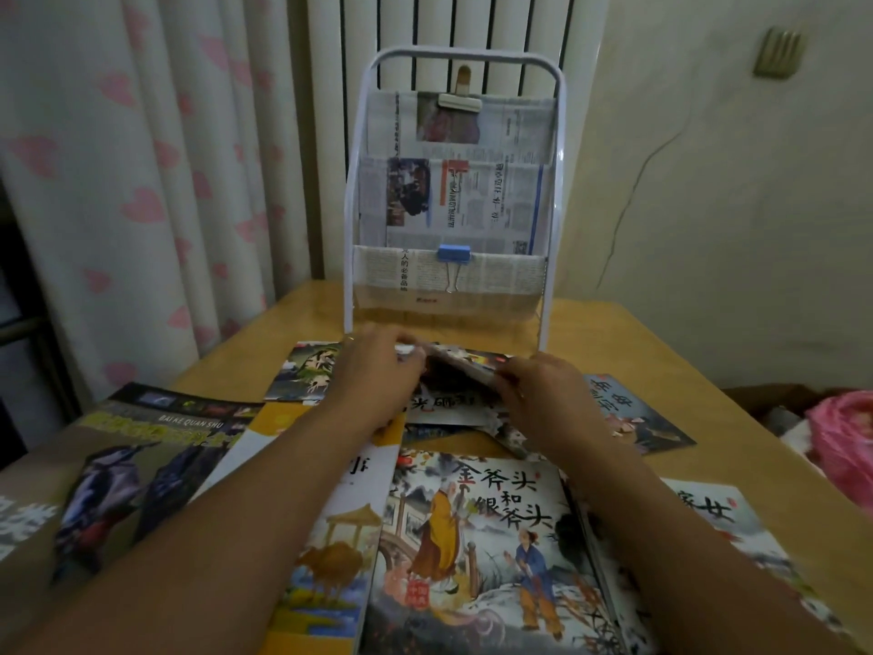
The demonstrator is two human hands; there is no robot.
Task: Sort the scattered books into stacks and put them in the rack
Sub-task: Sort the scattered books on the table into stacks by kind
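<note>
Thin picture books lie scattered over the wooden table (609, 333). My left hand (373, 371) and my right hand (538, 390) both grip a small stack of thin books (460, 368), tilted up off the table in front of the rack. The white metal rack (453, 191) stands at the table's far edge, its tiers lined with newspaper held by a blue clip (453, 253) and a white clip (459, 102). Near me lie a painted book with two figures (477, 550), a yellow-edged book (330, 536) and a bird encyclopedia (141, 470).
More thin books lie at the far left (307, 371), far right (637, 413) and near right (713, 527). A heart-patterned curtain (141, 182) hangs at left. A radiator stands behind the rack. A pink plastic bag (845, 442) sits off the table's right edge.
</note>
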